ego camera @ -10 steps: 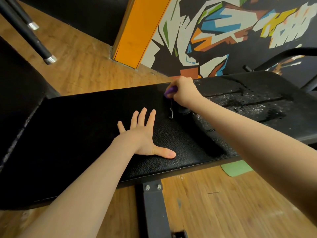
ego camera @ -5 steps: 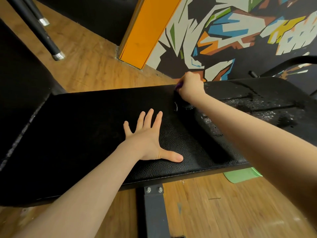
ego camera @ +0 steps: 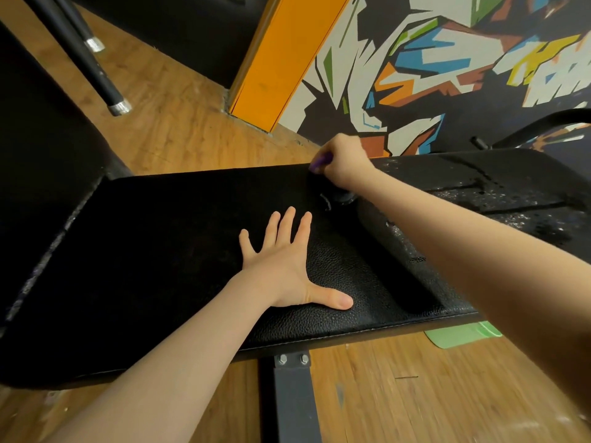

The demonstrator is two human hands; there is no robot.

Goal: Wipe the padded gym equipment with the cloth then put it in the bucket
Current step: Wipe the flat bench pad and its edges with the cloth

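Observation:
A black padded bench [ego camera: 160, 251] stretches across the view. My left hand [ego camera: 284, 266] lies flat on its middle, fingers spread, holding nothing. My right hand [ego camera: 342, 161] is closed on a purple cloth [ego camera: 319, 161] at the bench's far edge, and a dark part of the cloth [ego camera: 339, 196] trails on the pad under the wrist. The pad to the right [ego camera: 499, 199] is wet and speckled. No bucket is in view.
A grey metal support post [ego camera: 294, 401] stands under the bench's near edge. A green flat item [ego camera: 460, 335] lies on the wooden floor. Two black bars with metal tips [ego camera: 96, 75] slant at top left. An orange pillar [ego camera: 281, 59] and a painted wall stand behind.
My right hand has slid the cloth from the pad's middle toward its far edge. My left hand has stayed flat in place. The camera has shifted slightly.

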